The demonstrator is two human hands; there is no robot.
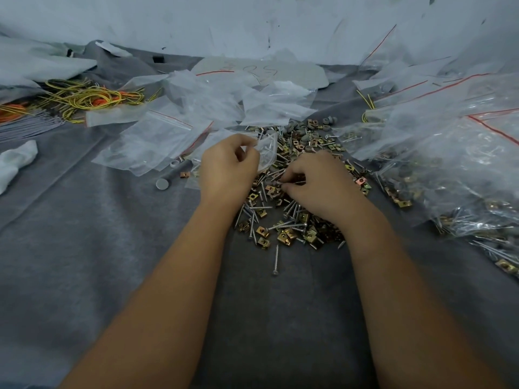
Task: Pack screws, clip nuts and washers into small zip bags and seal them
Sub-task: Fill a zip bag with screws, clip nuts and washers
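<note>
- The surface [84,248] wears a plain mid-grey felt-like cloth.
- Clip nuts [286,234] in the central heap are brassy gold, some coppery.
- Screws [276,261] in that heap are silvery grey.
- Washers [161,183] left of the heap are matt grey.
- Zip bags [157,141] beyond the heap are clear with a thin red line.
- Wires [84,98] far left of the heap are yellow-green and orange.
- The wall [252,23] behind is white with dark scuffs.

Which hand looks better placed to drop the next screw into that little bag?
The right hand, probably. Its fingers are curled down in the loose pile of screws and clip nuts, seemingly pinching one, while the left hand grips the small zip bag just beside it.
</note>
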